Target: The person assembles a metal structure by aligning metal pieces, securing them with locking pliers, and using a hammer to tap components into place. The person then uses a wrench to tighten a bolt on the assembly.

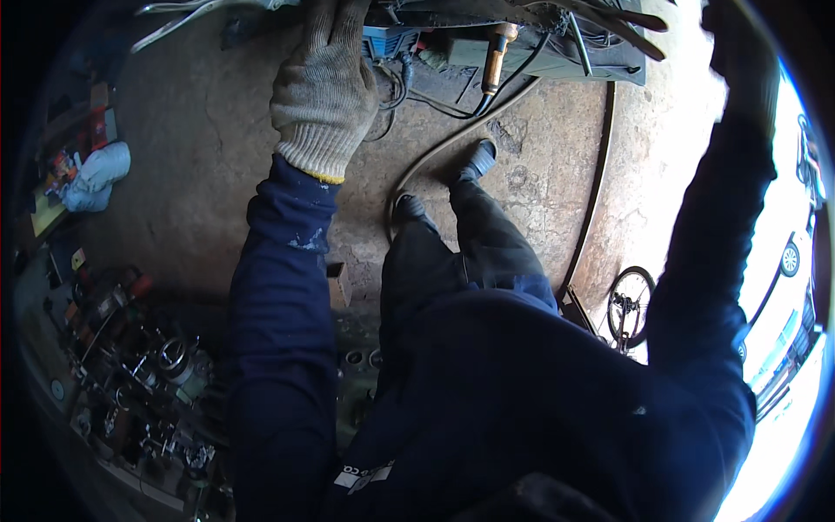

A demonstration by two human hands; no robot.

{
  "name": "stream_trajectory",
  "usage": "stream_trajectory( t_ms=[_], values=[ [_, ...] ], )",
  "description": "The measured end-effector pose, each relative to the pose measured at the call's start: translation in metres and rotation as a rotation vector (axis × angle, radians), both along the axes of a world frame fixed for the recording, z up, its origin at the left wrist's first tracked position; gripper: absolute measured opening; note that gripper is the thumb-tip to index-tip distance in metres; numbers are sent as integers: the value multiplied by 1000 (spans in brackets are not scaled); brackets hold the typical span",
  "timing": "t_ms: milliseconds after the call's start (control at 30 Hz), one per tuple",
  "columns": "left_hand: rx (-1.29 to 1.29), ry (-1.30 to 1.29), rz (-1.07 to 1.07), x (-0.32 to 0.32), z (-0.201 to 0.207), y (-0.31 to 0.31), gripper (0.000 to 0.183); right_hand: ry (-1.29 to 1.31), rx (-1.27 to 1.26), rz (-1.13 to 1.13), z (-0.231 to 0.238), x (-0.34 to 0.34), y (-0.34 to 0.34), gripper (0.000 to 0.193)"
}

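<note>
Dark blue jacket [522,391] is closest. Up top, a blue box [388,43] shows just right of the gloved left hand [323,91]. I can't tell if that hand or the dark, blurry right hand [742,61] grips anything.

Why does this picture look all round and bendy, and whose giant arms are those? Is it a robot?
No robot here, just a person! A camera on their head looks down through a very wide lens, which bends straight edges. So you see their own body, shoes and two arms reaching out. The left hand wears a pale knitted glove. Its fingers run off the top, so I can't tell what it holds. The right hand is too dark and cut off to tell either. Near the top, long tool handles stick out, and there's an orange-brown handle. A hose lies curved across the floor.
</note>
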State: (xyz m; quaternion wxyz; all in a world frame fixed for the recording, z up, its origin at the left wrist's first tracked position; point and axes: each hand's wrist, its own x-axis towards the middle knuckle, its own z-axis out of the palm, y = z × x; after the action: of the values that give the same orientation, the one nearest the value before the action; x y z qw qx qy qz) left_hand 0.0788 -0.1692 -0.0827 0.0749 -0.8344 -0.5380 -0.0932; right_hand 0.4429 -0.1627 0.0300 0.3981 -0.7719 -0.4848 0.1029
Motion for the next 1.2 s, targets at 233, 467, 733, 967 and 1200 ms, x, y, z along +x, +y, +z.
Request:
stream_trajectory(
  t_ms=[233,467,733,967,1200],
  values=[
    [133,-173,-123,-12,-27,9,66,490,62,-123,-148,-81,-231,59],
    [978,561,221,-22,-101,24,56,754,-70,59,-168,-198,-244,46],
    [1600,1739,771,-25,-74,44,49,137,180,283,-104,-222,-126,34],
    [1478,1567,580,-22,-78,31,52,-444,-17,367,-116,-208,-127,28],
    [1508,1296,633,-12,-80,38,54,-451,-22,316,-108,-214,-124,19]
  ],
)
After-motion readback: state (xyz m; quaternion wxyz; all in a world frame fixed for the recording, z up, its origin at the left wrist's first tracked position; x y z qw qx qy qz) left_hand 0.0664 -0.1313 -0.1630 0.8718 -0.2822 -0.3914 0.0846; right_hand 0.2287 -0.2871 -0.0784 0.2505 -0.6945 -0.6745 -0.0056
